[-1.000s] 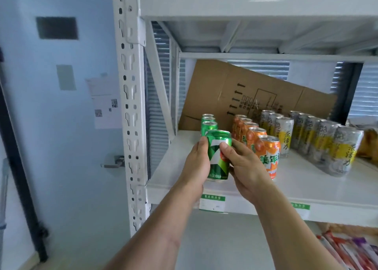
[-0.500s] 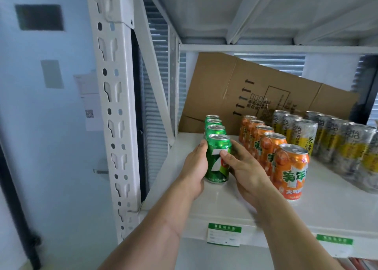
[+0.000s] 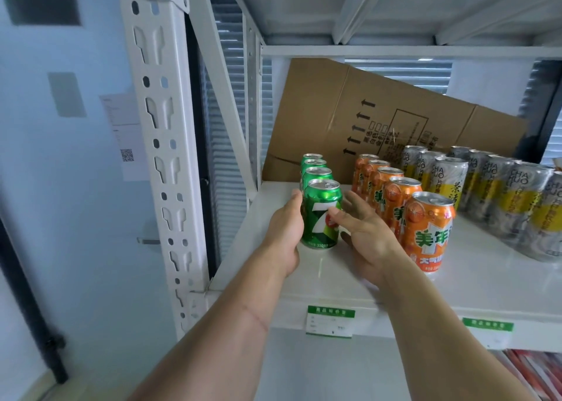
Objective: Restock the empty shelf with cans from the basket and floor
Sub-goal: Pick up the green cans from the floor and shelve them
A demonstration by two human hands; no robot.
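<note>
Upright on the white shelf, a green can is seen at the front of a single-file row of green cans that runs back toward the rear of the shelf. The can is framed by both hands. The left hand is laid against the can's left side, its thumb raised along the wall and the fingers hidden behind the can, so whether they are curled round it cannot be told. The right hand is held just beside the can's right side with its fingers spread and nearly straight; the thumb tip is seen in front of the label, and no grip is made.

Just right of that hand a row of orange cans is lined up front to back, the nearest one standing beside the right wrist. Farther right, rows of silver-and-yellow cans are ranged. A flattened cardboard box is leaned against the back of the shelf behind the rows. Green-topped price labels are fixed on the shelf's front edge, and a perforated white upright is seen at the left.
</note>
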